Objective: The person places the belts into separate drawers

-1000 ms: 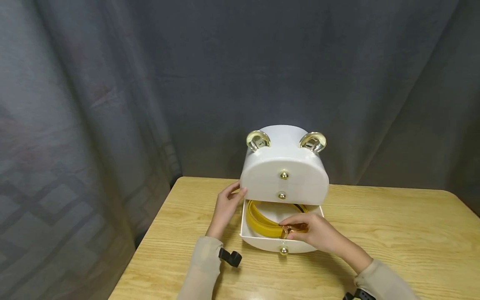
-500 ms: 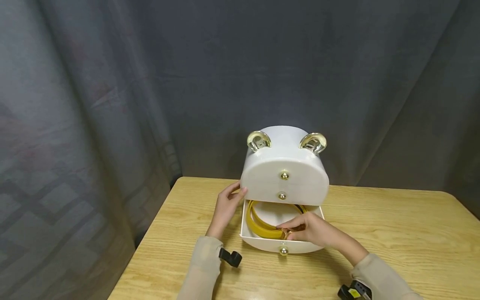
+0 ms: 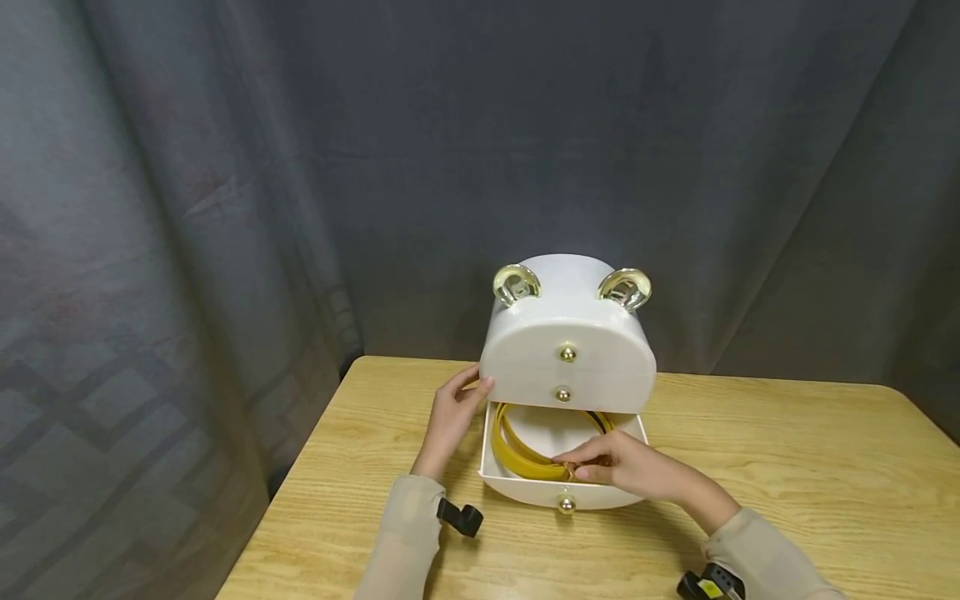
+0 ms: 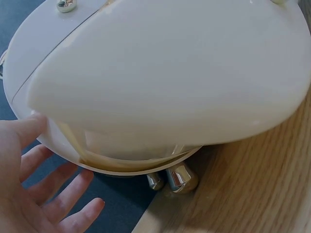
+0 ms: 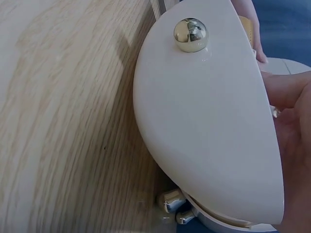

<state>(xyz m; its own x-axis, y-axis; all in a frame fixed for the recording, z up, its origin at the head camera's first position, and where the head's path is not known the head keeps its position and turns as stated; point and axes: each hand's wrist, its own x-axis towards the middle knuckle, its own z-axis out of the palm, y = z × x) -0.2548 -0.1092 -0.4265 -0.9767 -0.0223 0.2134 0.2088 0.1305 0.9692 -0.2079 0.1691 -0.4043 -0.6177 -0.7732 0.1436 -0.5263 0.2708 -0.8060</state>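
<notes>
While the left hand (image 3: 452, 414) rests with relaxed, straight fingers against the side of the white drawer box (image 3: 567, 350), the right hand (image 3: 622, 464) reaches into the open bottom drawer (image 3: 525, 487) and pinches the yellow belt (image 3: 510, 446) near its buckle. This belt lies coiled inside the drawer. The box stands on the wooden worktop (image 3: 787, 475), with two golden ears (image 3: 516, 283) on top, before a grey curtain (image 3: 225, 167).
</notes>
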